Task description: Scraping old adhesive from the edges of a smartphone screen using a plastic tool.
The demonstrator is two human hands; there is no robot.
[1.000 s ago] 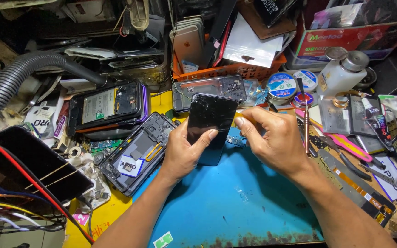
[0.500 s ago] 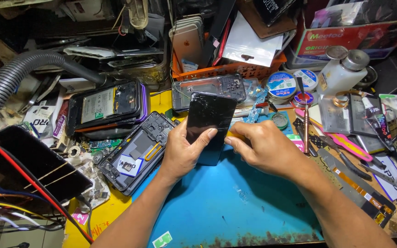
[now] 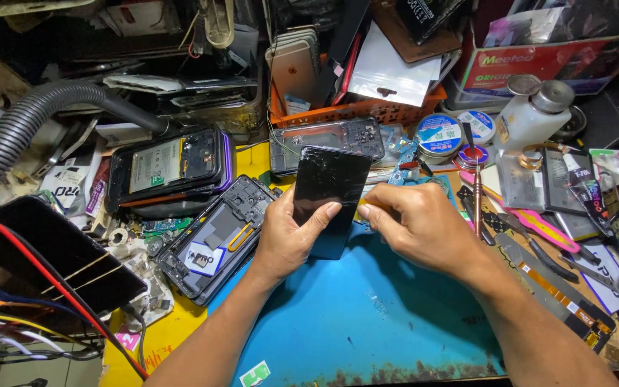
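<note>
Over the blue mat (image 3: 367, 315) at the middle of the table, my left hand (image 3: 291, 233) comes up from below with the forearm slanting in from the lower left. Its palm cups the lower part of a black phone with a cracked glass face (image 3: 329, 192), and the thumb lies across the front, gripping it so that it tilts up and away from me. My right hand (image 3: 413, 223) reaches in from the lower right, wrist bent inward, fingers curled tight and pinching at the phone's right edge. Something small and yellowish shows at the fingertips, but I cannot tell what it is.

The phone's top edge sits just in front of an opened phone frame (image 3: 327, 141) lying flat, with an orange basket (image 3: 367, 109) of spare phones behind that. To the left, just beside my left wrist, lies a stripped phone chassis (image 3: 213, 236), and beyond it a phone with its battery exposed (image 3: 170, 166). A grey corrugated hose (image 3: 30, 125) curves along the far left edge.

On the right, a screwdriver (image 3: 476, 193) and a pink pry tool (image 3: 539, 226) lie close to my knuckles, and a white solvent bottle (image 3: 531, 118) stands well behind them. The only open room is the blue mat beneath and toward me; every other side is crowded.
</note>
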